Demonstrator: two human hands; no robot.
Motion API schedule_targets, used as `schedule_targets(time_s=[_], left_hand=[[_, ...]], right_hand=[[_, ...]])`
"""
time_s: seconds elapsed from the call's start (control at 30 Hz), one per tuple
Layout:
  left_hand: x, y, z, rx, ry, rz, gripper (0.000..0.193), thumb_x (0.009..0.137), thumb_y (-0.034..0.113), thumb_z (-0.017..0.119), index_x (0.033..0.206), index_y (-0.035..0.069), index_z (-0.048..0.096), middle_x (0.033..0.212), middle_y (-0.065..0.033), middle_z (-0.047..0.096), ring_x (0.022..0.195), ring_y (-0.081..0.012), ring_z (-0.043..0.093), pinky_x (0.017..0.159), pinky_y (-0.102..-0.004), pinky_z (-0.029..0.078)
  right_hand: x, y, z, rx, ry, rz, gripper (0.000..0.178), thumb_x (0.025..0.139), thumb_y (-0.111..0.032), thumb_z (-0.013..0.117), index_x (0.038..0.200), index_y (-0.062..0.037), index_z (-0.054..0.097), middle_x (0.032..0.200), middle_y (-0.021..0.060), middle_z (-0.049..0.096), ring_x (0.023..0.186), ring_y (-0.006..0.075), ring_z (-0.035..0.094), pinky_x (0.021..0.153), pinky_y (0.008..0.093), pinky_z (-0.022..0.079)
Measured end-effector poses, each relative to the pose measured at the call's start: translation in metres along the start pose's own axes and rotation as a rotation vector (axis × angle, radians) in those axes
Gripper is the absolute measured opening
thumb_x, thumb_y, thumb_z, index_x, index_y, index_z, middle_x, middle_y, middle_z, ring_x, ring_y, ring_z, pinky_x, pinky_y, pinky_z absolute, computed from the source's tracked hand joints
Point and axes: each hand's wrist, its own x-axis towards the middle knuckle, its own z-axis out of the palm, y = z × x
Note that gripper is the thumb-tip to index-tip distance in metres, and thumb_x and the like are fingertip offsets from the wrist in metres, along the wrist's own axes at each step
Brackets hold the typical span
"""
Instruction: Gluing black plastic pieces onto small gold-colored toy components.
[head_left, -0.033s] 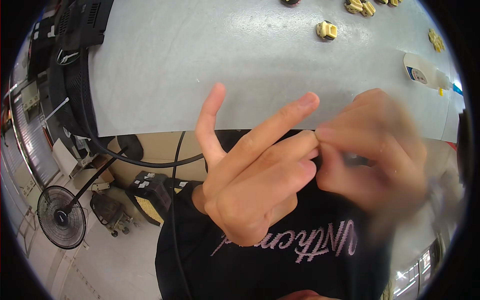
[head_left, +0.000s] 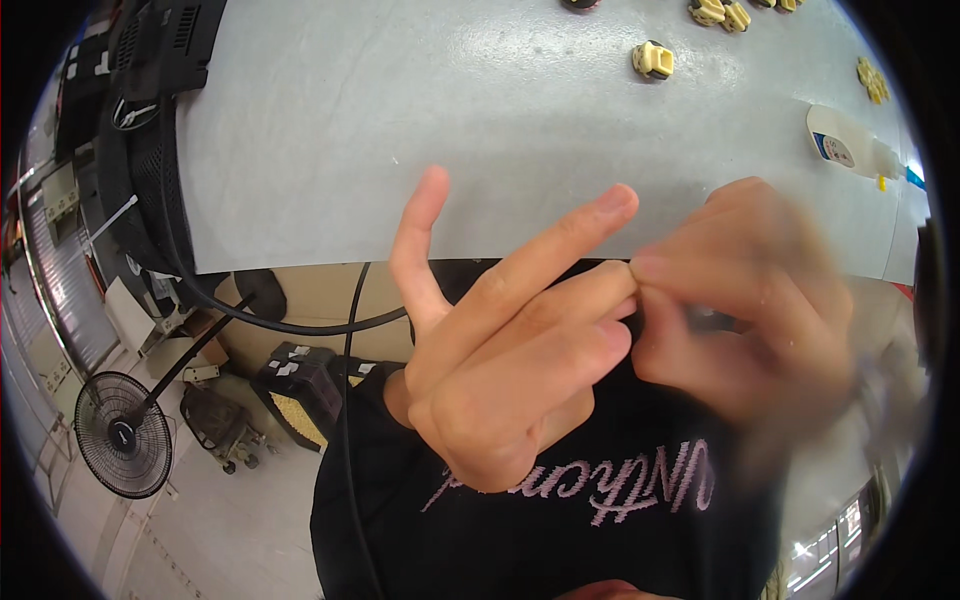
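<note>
My left hand (head_left: 510,370) has its fingers spread, touching my blurred right hand (head_left: 740,310), which pinches a small dark piece (head_left: 700,320). A white squeeze bottle with a blue label (head_left: 845,145) lies on the grey table (head_left: 400,130), far right.

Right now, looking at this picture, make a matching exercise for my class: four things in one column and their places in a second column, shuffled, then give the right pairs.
Things:
1. floor fan
2. white bottle
3. yellow and black part
4. left hand

Places:
A. on the grey table, near its right edge
B. on the floor, lower left
C. raised in the middle, fingertips meeting the blurred right hand
D. on the table, near the top of the picture

Pairs: 1-B, 2-A, 3-D, 4-C
</note>
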Motion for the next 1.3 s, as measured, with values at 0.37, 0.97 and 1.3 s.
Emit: schedule_targets(time_s=[0.37, 0.97, 1.3], left_hand=[[0.0, 0.002, -0.01, -0.035, -0.111, 0.002, 0.048, 0.07, -0.015, 0.046, 0.106, 0.011, 0.029, 0.076, -0.0098, 0.066, 0.1, -0.0356, 0.058, 0.098, -0.061, 0.011], [0.002, 0.008, 0.006, 0.127, 0.012, -0.013, 0.039, 0.071, -0.013, 0.052, 0.09, 0.008, 0.026, 0.073, -0.0122, 0.066, 0.096, -0.0357, 0.06, 0.096, -0.0643, 0.008], [-0.005, 0.002, 0.007, 0.036, 0.046, 0.031, 0.042, 0.07, -0.013, 0.056, 0.09, 0.009, 0.026, 0.076, -0.0131, 0.066, 0.102, -0.0346, 0.057, 0.097, -0.0642, 0.007]], right_hand=[[0.001, -0.005, -0.007, 0.144, -0.068, 0.148, 0.033, 0.05, 0.013, 0.059, 0.082, 0.0027, 0.061, 0.071, 0.0121, 0.06, 0.058, 0.0204, 0.053, 0.049, 0.0288, 0.038], [-0.003, -0.017, -0.001, -0.147, 0.007, 0.083, 0.031, 0.055, 0.01, 0.068, 0.083, 0.0034, 0.056, 0.078, 0.0158, 0.062, 0.063, 0.0237, 0.055, 0.052, 0.031, 0.043], [-0.004, -0.012, -0.005, -0.006, -0.021, 0.13, 0.03, 0.055, 0.012, 0.064, 0.082, 0.0008, 0.057, 0.076, 0.0132, 0.062, 0.064, 0.0225, 0.055, 0.056, 0.0324, 0.042]])
